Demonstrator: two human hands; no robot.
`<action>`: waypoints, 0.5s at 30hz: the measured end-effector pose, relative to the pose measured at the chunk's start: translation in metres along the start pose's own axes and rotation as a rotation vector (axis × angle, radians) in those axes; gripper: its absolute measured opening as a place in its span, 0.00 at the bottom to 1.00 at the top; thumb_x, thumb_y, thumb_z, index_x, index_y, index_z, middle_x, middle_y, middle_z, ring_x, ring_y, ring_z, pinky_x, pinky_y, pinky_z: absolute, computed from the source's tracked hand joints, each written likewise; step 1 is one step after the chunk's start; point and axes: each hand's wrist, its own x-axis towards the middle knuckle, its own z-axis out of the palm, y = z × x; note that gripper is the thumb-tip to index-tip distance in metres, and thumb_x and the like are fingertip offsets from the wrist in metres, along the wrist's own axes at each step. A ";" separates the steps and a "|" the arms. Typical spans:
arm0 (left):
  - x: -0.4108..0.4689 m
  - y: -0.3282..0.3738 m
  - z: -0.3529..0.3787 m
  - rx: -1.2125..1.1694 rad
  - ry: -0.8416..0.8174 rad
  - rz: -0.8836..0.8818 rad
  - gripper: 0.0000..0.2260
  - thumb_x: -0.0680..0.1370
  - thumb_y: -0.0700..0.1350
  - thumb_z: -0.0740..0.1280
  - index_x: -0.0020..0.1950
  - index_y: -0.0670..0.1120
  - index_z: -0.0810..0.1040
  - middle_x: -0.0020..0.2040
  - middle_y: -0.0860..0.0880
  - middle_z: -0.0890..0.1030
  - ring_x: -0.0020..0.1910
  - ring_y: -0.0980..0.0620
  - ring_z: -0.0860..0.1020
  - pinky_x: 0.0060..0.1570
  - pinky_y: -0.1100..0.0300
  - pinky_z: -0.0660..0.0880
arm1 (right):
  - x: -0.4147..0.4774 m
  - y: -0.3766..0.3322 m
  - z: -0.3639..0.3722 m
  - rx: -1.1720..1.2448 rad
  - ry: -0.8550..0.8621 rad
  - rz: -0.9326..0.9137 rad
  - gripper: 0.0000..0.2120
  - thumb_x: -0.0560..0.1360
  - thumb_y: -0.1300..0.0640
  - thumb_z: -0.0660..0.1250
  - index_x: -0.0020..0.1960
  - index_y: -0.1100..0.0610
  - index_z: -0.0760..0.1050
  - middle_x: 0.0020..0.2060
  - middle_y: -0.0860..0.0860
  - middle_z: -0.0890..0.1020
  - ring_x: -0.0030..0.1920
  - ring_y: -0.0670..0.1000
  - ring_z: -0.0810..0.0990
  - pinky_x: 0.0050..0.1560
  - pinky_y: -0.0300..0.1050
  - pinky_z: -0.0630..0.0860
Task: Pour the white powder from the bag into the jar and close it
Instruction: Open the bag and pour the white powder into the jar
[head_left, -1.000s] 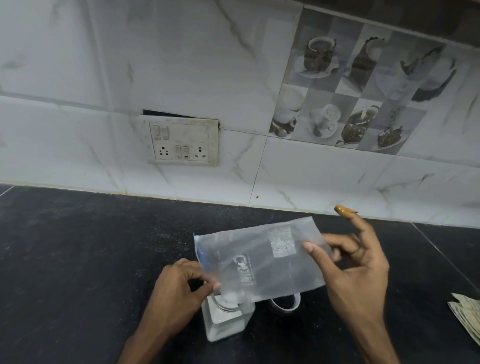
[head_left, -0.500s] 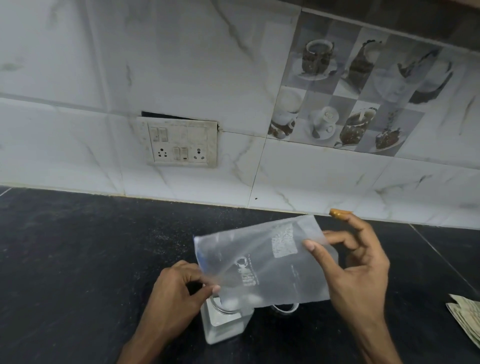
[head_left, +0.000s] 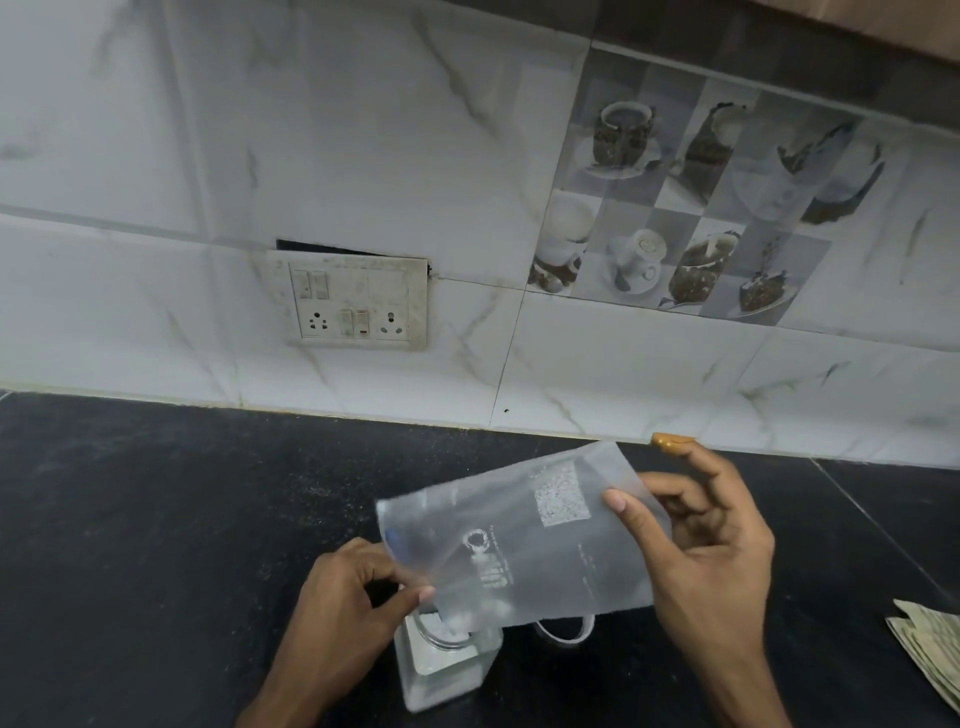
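Pouring: we tilt the bag (head_left: 519, 540) over the jar (head_left: 447, 670) on the worktop (head_left: 156, 519) | left hand (head_left: 348, 597) pinching its lower corner, right hand (head_left: 706, 551) pinching its top | next: empty it, fit the lid (head_left: 563, 629).

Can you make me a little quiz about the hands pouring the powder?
1. True or false: the bag lies flat on the counter.
2. Which hand pinches the bag's lower corner over the jar? A left hand; B right hand.
3. Fill in: beside the jar, behind the bag, rests a white ____.

Key: 1 false, both hands hold it tilted above the jar. 2 A. 3 lid, partly hidden.
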 end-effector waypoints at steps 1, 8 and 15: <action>0.000 0.000 0.000 0.002 -0.002 0.000 0.16 0.67 0.44 0.82 0.40 0.67 0.86 0.42 0.72 0.84 0.47 0.63 0.82 0.47 0.59 0.79 | 0.000 0.000 0.000 -0.002 0.005 0.003 0.25 0.66 0.60 0.77 0.59 0.44 0.76 0.41 0.44 0.87 0.42 0.42 0.86 0.46 0.29 0.78; 0.000 -0.002 -0.002 -0.007 0.009 -0.029 0.15 0.66 0.45 0.82 0.40 0.66 0.86 0.43 0.72 0.83 0.47 0.66 0.81 0.49 0.59 0.80 | -0.002 -0.001 0.003 0.008 0.006 0.018 0.24 0.66 0.59 0.77 0.58 0.45 0.77 0.42 0.44 0.87 0.42 0.42 0.86 0.45 0.29 0.78; 0.000 -0.003 -0.002 0.004 0.014 0.000 0.21 0.66 0.42 0.83 0.38 0.70 0.84 0.41 0.73 0.83 0.46 0.67 0.81 0.45 0.62 0.78 | -0.002 0.000 0.005 0.034 -0.016 0.006 0.24 0.66 0.59 0.77 0.59 0.45 0.77 0.42 0.45 0.88 0.42 0.43 0.86 0.45 0.30 0.79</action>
